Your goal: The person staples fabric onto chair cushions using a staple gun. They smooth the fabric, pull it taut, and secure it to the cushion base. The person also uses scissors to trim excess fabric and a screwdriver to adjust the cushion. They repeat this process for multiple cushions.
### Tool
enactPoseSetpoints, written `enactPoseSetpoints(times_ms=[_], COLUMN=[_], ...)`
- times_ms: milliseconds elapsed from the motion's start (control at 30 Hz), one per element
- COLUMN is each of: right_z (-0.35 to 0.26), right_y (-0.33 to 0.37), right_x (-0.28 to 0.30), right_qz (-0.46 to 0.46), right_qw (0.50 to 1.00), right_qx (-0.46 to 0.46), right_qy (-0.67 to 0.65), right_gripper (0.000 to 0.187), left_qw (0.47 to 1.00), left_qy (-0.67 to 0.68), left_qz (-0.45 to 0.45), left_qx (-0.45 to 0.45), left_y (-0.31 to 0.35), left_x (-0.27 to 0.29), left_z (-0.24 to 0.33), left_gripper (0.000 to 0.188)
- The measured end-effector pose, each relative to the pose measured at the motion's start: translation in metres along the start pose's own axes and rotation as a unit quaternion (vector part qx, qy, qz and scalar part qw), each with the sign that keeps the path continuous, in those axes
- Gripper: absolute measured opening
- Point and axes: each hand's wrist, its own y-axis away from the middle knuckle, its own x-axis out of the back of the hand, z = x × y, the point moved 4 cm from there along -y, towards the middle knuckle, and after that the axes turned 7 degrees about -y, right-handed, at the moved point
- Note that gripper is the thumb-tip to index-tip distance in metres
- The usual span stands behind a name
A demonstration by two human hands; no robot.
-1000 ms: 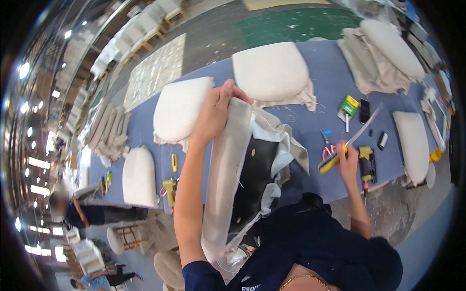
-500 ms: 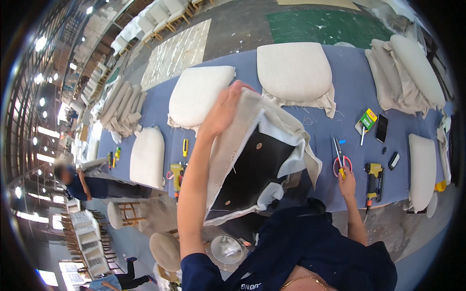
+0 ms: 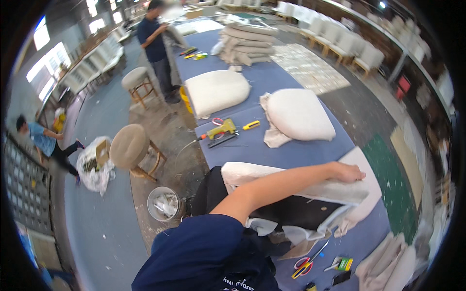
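An upholstered seat pad (image 3: 296,211) is tipped up at the table edge in front of me. Its black underside shows, with cream fabric and white lining loose around the rim. My left arm reaches across it, and my left hand (image 3: 347,172) grips the far edge of its fabric, fingers curled over. My right hand is out of the picture. Beside the pad, red-handled scissors (image 3: 313,258) lie on the table with a yellow utility knife (image 3: 302,270) by their handles. A white seat pad (image 3: 369,182) lies behind my left hand.
On the blue table (image 3: 233,155) are a staple gun (image 3: 221,130), a yellow-handled tool (image 3: 251,125), more pads (image 3: 301,115) and stacked covers (image 3: 247,43). Left stand stools (image 3: 130,148) and a bucket (image 3: 165,203). One person (image 3: 155,46) stands at the far table; another (image 3: 46,140) walks left.
The view has swung left. My right hand, earlier at the yellow knife near the scissors, has left the picture. My left hand keeps hold of the seat pad's edge.
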Motion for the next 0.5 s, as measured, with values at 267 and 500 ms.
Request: enactPoseSetpoints(times_ms=[267, 500], right_z=[-0.225, -0.242], right_y=[-0.078, -0.056], right_x=[0.043, 0.075], right_qz=[-0.186, -0.295], right_qw=[0.929, 0.814], right_qx=[0.002, -0.131], right_qy=[-0.322, -0.483], right_gripper=[0.065, 0.062], left_qw=[0.996, 0.999], left_qy=[0.054, 0.017], left_qz=[0.025, 0.021], left_qx=[0.064, 0.047], left_y=[0.024, 0.019], left_x=[0.028, 0.014], left_z=[-0.02, -0.012], left_gripper=[0.069, 0.072])
